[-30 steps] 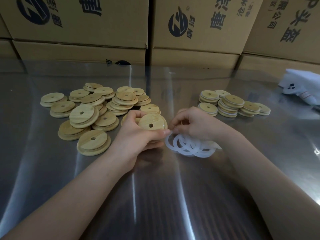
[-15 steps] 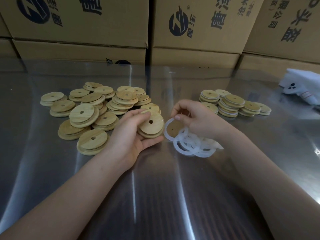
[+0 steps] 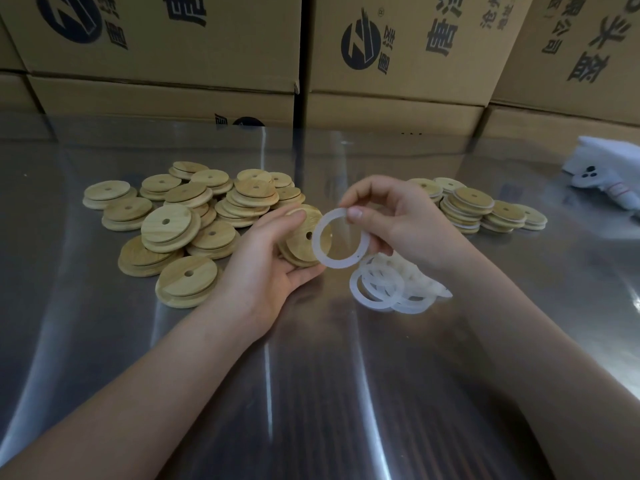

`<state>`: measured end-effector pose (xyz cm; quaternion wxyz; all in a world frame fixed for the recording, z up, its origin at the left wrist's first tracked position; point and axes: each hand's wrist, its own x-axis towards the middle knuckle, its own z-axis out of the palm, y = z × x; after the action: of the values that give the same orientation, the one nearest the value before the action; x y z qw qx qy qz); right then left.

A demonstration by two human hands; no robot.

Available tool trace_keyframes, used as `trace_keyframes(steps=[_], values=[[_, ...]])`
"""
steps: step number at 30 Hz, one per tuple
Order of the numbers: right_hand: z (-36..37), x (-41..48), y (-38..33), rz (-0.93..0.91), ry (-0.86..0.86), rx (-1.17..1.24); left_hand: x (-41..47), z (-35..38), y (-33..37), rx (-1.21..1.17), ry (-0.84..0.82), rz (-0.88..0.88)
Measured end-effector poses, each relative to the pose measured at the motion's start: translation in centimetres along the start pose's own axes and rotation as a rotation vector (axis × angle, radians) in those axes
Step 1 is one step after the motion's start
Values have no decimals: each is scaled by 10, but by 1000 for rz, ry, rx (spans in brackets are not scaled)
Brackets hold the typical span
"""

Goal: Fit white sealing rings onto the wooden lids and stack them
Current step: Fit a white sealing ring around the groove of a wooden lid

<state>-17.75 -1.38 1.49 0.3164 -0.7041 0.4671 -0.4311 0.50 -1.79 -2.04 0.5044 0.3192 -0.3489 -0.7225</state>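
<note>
While the ring (image 3: 337, 264) hung unfitted: the right hand (image 3: 398, 223) pinched its top edge between thumb and fingertips. It overlapped the lid (image 3: 304, 244) but was not seated on it.
Left hand (image 3: 266, 258): palm up, with fingers curled round the lid's rim, tilting the holed face toward the right hand. More lids seemed to sit beneath in the same grip.
Risk, ring: it looked soft and floppy, so a push from one side could seat it skewed, fold it or twist it, leaving a gap.
Risk, lid: gripped only by the rim, it could tip under the push, and any lower ones could slide out.
Risk, rings (image 3: 412, 285): the spares lay tangled just under the right hand, where a brushing wrist could scatter them across the slick desk (image 3: 311, 375).
Risk, stack (image 3: 467, 206): the fitted lids beyond the right hand stood in low uneven piles and would likely shift if one was dropped on carelessly.
Lids (image 3: 180, 223): a loose heap lay beyond the left hand.
Materials: the lids were pale grained wood, round, flat and stepped, each with a small centre hole. The ring was a thin, flat, translucent white band, probably silicone. The desk was glossy and reflective.
</note>
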Motion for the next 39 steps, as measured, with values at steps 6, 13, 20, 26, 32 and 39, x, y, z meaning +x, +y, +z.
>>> trace_keyframes(steps=[6, 13, 20, 26, 32, 39], values=[[11, 0, 3, 3, -44, 41, -1, 2, -3, 118, -59, 40], [17, 1, 5, -56, 13, 60, -5, 3, -7, 226, -59, 84], [18, 2, 7, -105, 83, 14, -8, 7, -7, 334, -55, 147], [18, 2, 7, -93, 86, -23, -10, 7, -10, 475, -31, 242], [17, 2, 5, -108, 79, -29, -11, 8, -12, 624, 14, 395], [13, 2, 7, -83, 70, -3, -12, 5, -13, 806, 91, 663]])
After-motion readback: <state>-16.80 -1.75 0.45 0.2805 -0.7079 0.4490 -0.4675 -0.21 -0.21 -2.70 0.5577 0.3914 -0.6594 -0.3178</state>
